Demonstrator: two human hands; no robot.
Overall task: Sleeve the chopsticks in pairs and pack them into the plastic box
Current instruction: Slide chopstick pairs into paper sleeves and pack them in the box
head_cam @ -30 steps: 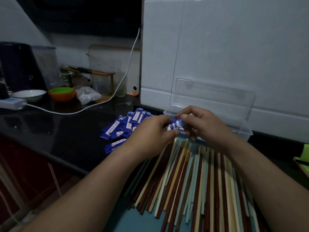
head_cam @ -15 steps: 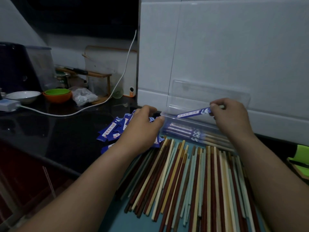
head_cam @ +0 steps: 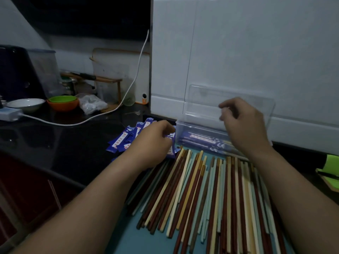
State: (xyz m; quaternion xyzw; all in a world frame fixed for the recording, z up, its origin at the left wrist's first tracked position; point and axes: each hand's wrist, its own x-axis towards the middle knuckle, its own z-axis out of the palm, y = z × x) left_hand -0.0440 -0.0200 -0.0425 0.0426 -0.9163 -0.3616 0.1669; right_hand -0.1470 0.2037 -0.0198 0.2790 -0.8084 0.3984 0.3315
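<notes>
Several loose chopsticks (head_cam: 201, 189) in brown, cream and pale blue lie side by side on a blue mat (head_cam: 128, 241). Behind them stands the clear plastic box (head_cam: 180, 125) with its lid up against the white wall; sleeved pairs (head_cam: 200, 139) lie inside it. A pile of blue paper sleeves (head_cam: 124, 140) sits left of the box. My left hand (head_cam: 154, 143) rests on that pile and pinches one blue sleeve (head_cam: 171, 146) by its end. My right hand (head_cam: 244, 125) hovers over the box, fingers loosely curled and holding nothing.
A white cable (head_cam: 73, 122) crosses the dark counter from a power block (head_cam: 9, 114). At the back left stand a white bowl (head_cam: 25, 104), stacked green and orange bowls (head_cam: 63, 104) and a plastic bag (head_cam: 91, 106). A green item (head_cam: 330, 169) lies far right. The counter edge runs along the left.
My right hand carried a sleeved pair to the box and let it go inside. My left hand went to the sleeve pile and took hold of one sleeve.
</notes>
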